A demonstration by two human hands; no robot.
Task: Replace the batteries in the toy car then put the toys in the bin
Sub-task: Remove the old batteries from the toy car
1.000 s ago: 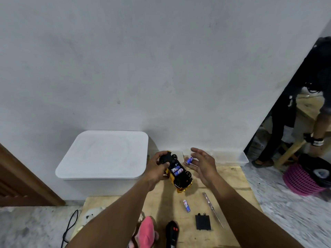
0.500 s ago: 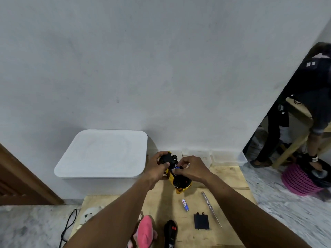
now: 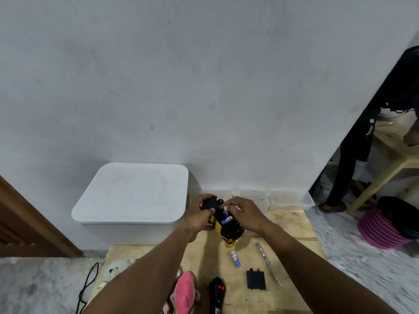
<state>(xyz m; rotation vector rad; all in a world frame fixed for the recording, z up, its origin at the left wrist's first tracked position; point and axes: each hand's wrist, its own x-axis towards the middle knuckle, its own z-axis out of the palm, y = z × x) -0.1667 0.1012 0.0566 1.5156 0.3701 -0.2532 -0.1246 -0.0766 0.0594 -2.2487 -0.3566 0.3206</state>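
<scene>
The toy car [image 3: 226,227] is held upside down above the far edge of the table [image 3: 290,225], with its battery bay uncovered. Its far end is gripped by the left hand [image 3: 199,214], whose fingers are curled round the black body. A battery [image 3: 226,208] is pinched by the right hand [image 3: 244,214] at the far end of the bay, where other cells [image 3: 227,220] are seated. A spare battery [image 3: 235,259] lies on the table just below the car. A black cover [image 3: 256,279] and a screwdriver [image 3: 268,264] are laid toward the near right. A remote [image 3: 217,293] and a pink soft toy [image 3: 184,288] are seen at the near edge. The white lidded bin [image 3: 131,193] stands beyond the far left corner.
</scene>
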